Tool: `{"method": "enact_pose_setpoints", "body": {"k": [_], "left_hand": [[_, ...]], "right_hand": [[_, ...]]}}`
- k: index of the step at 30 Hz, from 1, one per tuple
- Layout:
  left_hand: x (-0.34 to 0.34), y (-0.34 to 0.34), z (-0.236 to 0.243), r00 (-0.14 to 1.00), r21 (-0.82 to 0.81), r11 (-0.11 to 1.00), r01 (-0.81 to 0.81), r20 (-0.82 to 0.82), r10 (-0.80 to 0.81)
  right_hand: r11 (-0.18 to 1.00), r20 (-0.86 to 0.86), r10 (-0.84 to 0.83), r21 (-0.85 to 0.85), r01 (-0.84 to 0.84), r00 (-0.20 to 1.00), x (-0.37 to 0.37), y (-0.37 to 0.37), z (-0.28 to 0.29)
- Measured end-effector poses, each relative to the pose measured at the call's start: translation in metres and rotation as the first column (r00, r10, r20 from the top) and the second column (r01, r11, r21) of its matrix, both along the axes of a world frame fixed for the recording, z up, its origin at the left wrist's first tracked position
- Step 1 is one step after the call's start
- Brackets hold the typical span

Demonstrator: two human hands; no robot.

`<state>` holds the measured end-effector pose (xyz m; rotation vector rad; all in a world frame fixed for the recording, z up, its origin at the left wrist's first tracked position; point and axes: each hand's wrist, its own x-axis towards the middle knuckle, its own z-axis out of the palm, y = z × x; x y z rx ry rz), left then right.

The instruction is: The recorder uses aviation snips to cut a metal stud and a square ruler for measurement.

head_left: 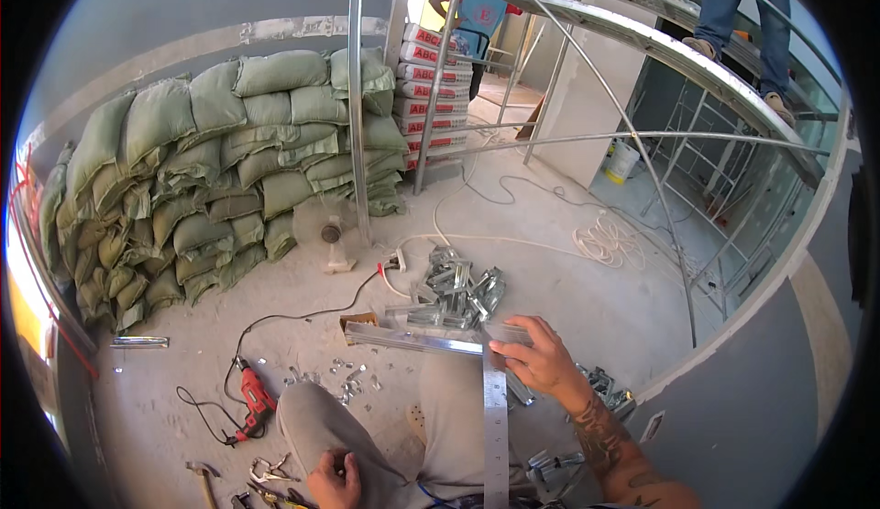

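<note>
My right hand (pixel 541 358) pinches the short upper arm of a metal square. The square's long steel blade (pixel 495 426) runs down toward my lap, with marks along its face. Its top end meets the end of a shiny metal channel (pixel 417 338), which stretches left across a small brown box (pixel 359 324). Closed near my left thigh, my left hand (pixel 335 481) has curled fingers; a small dark spot shows between them, too unclear to name. Cut metal pieces (pixel 458 289) lie heaped beyond the channel, and more (pixel 600 385) lie beside my right forearm.
A red corded drill (pixel 254 404) lies left of my knee, near a hammer (pixel 202 481) and locking pliers (pixel 270 470). Stacked green sacks (pixel 266 124), a fan (pixel 332 234) and cables (pixel 610 246) stand or lie farther off. Someone stands on the scaffold (pixel 642 37); another person (pixel 478 19) is behind.
</note>
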<state>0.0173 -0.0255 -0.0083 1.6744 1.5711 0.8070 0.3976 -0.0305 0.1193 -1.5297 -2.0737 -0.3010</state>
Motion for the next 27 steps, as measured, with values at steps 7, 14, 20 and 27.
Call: {"method": "enact_pose_setpoints", "body": {"k": [7,14,20,27], "left_hand": [[-0.009,0.022,-0.018,0.865,-0.074,0.997,0.028,0.502,0.013],[-0.048,0.047,0.021,0.588,0.048,0.988,-0.145,0.808,0.047],[-0.024,0.048,0.048,0.787,-0.140,0.988,-0.065,0.601,0.137],[0.004,0.039,0.003,0.857,-0.421,0.901,0.100,0.496,0.136]], "right_hand": [[0.994,-0.075,0.104,-0.017,-0.105,0.992,-0.002,0.004,-0.026],[0.881,-0.194,0.454,-0.046,-0.470,0.870,-0.081,0.103,-0.070],[0.785,-0.303,0.534,-0.169,-0.596,0.789,-0.117,0.122,-0.099],[0.770,-0.357,0.486,-0.256,-0.585,0.797,-0.128,0.128,-0.118]]}}
